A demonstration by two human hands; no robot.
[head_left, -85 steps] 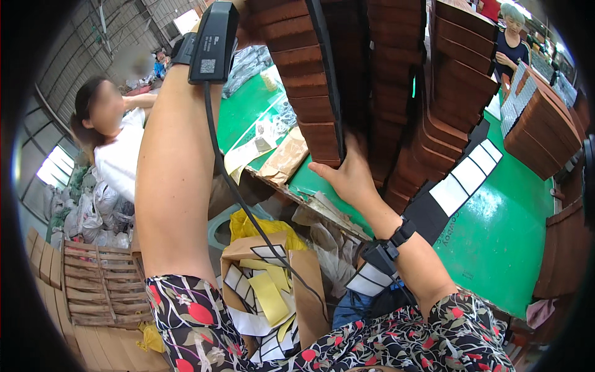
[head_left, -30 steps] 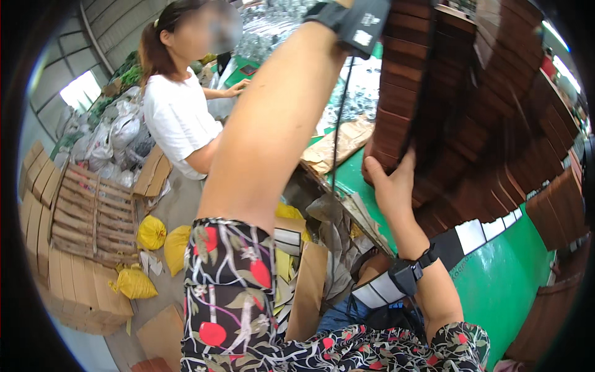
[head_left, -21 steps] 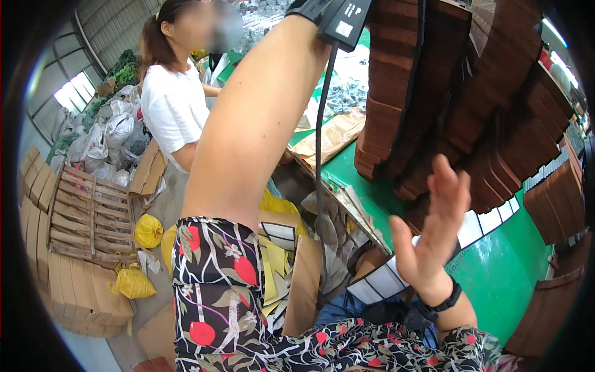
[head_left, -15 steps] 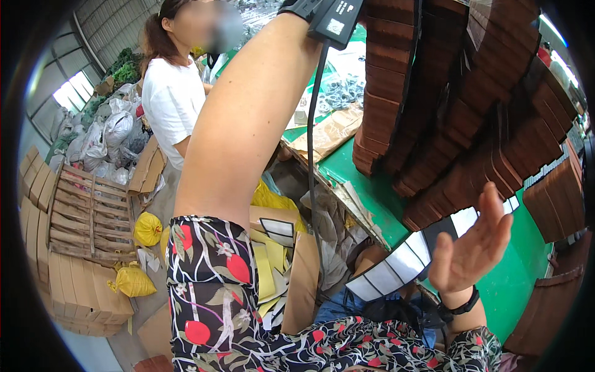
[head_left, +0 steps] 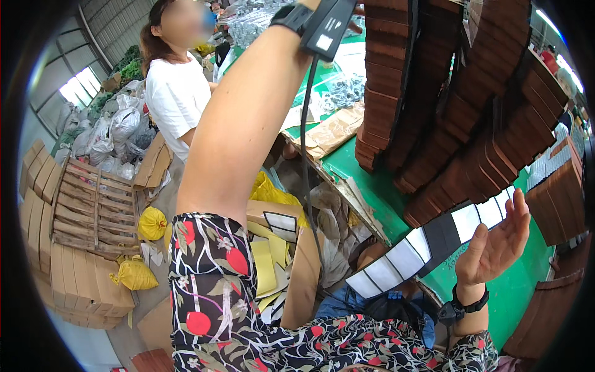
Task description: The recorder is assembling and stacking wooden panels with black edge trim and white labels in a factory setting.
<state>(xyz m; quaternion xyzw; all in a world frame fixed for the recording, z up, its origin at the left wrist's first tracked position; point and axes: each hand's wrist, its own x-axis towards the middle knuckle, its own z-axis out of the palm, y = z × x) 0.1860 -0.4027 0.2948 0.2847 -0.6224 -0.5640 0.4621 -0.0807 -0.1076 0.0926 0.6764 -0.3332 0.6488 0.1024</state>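
My left arm stretches up across the view to the top edge. Only a bit of my left hand [head_left: 356, 26] shows there, past a black wrist strap and a small black box [head_left: 328, 31] with a cable; its grip is hidden. At the right my right hand [head_left: 497, 245] is held up open, fingers stretched and nothing in it. Beside it, a long black strip with white panels [head_left: 406, 255] lies across the near edge of the green table [head_left: 527, 273]. Tall stacks of thin brown pieces [head_left: 458, 180] stand on the table beyond the strip.
A person in a white shirt [head_left: 176, 93] stands at the far left. Brown paper [head_left: 331, 133] and small grey parts [head_left: 341, 90] lie on the table. Below are a carton of yellow scraps [head_left: 266, 263], yellow bags [head_left: 136, 279], a wooden pallet [head_left: 93, 208] and stacked cartons [head_left: 80, 285].
My right hand has moved a little to the right and stays open, uncovering more of the white-panelled strip. My left forearm has shifted slightly up and left.
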